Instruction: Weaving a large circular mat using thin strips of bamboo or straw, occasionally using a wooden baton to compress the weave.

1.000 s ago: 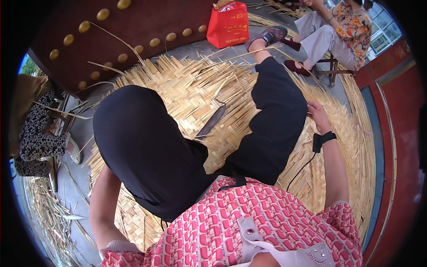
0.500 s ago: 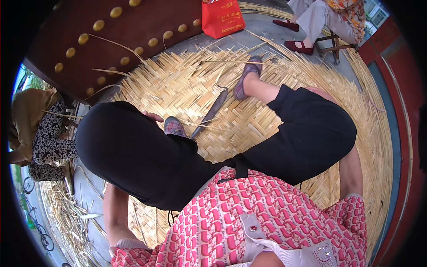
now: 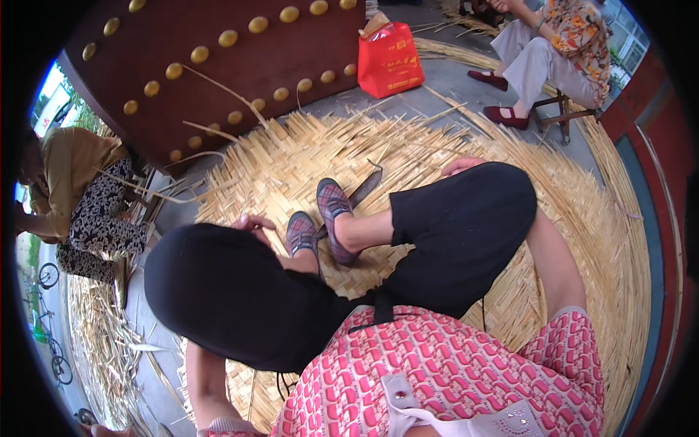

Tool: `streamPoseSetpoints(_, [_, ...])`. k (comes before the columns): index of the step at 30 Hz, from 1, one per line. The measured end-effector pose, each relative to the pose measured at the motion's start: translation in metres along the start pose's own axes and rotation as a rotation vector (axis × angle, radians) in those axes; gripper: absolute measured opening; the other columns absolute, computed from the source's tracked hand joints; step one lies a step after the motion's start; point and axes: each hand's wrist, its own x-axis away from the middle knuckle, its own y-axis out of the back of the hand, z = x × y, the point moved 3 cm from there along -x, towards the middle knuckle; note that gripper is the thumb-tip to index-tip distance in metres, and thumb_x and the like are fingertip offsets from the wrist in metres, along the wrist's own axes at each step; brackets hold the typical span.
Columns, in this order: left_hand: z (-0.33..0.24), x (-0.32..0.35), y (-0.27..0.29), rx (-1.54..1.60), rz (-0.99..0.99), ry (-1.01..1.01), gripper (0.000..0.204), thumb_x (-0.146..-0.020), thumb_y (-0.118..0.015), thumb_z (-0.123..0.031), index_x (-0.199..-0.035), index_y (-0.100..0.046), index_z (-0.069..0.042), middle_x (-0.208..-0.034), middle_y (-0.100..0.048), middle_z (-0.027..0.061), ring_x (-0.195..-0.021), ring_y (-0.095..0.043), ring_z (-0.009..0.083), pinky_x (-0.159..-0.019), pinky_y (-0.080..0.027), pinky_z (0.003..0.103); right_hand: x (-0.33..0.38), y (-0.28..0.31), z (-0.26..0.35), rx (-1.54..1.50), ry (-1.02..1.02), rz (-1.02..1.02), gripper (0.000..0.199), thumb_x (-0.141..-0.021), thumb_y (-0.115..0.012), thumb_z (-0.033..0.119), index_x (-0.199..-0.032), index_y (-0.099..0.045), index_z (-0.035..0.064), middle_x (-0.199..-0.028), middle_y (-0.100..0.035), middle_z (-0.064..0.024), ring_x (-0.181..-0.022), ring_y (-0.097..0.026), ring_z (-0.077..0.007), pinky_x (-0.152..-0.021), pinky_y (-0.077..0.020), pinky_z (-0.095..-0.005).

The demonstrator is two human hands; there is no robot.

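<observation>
A large woven mat of pale split strips [image 3: 291, 171] lies under my feet, its far edge ending in loose strip ends. My left hand [image 3: 253, 224] shows past my left knee, low over the mat, its fingers apart and nothing visible in them. Beyond my right knee, my right hand [image 3: 464, 166] shows only in part next to the mat's loose strips; its fingers are mostly hidden. A long dark flat blade [image 3: 368, 186] with a thin hooked tip lies on the mat, partly covered by my right shoe [image 3: 334, 207]. My left shoe [image 3: 301, 231] is beside it.
A dark red studded door panel [image 3: 240, 65] stands at the far left, a red bag [image 3: 390, 62] beside it. One person [image 3: 550, 54] sits on a folding stool far right; another [image 3: 91, 186] sits at left. Loose strips [image 3: 109, 339] lie at lower left.
My right foot has moved left and nearer, next to my left foot, and now covers part of the blade. My right knee has swung inward. More of both hands shows. The view has shifted.
</observation>
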Motion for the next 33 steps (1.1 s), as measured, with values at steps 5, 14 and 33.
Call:
streamPoseSetpoints(5, [0.011,0.024,0.013,0.039,-0.007,0.028,0.031,-0.098,-0.061,-0.021,-0.120,-0.060,0.001,-0.087,-0.067,0.0067,-0.081,-0.063,0.0136,-0.078,-0.051,0.031,-0.171,-0.115,-0.089,0.336,-0.089,-0.089,0.034,-0.096,-0.058,0.027,-0.114,-0.065,-0.0009,-0.107,-0.071,-0.0139,-0.097,-0.068,-0.0244,-0.090,-0.0507,-0.0347])
streamPoseSetpoints(14, [0.010,0.021,0.030,0.063,0.102,0.146,0.034,-0.100,-0.059,-0.028,-0.120,-0.060,0.000,-0.093,-0.068,0.0079,-0.087,-0.064,0.0155,-0.085,-0.051,0.033,-0.159,0.020,-0.145,0.494,-0.269,-0.260,0.035,-0.096,-0.058,0.027,-0.115,-0.066,-0.0003,-0.108,-0.071,-0.0133,-0.097,-0.068,-0.0236,-0.090,-0.0506,-0.0347])
streamPoseSetpoints(33, [0.008,-0.050,-0.045,0.007,0.114,0.313,0.034,-0.100,-0.059,-0.028,-0.121,-0.060,-0.001,-0.095,-0.068,0.0076,-0.089,-0.064,0.0155,-0.086,-0.051,0.033,0.061,0.024,-0.233,0.284,-0.296,-0.315,0.035,-0.096,-0.057,0.028,-0.116,-0.067,0.0008,-0.109,-0.071,-0.0120,-0.097,-0.067,-0.0220,-0.089,-0.0505,-0.0347])
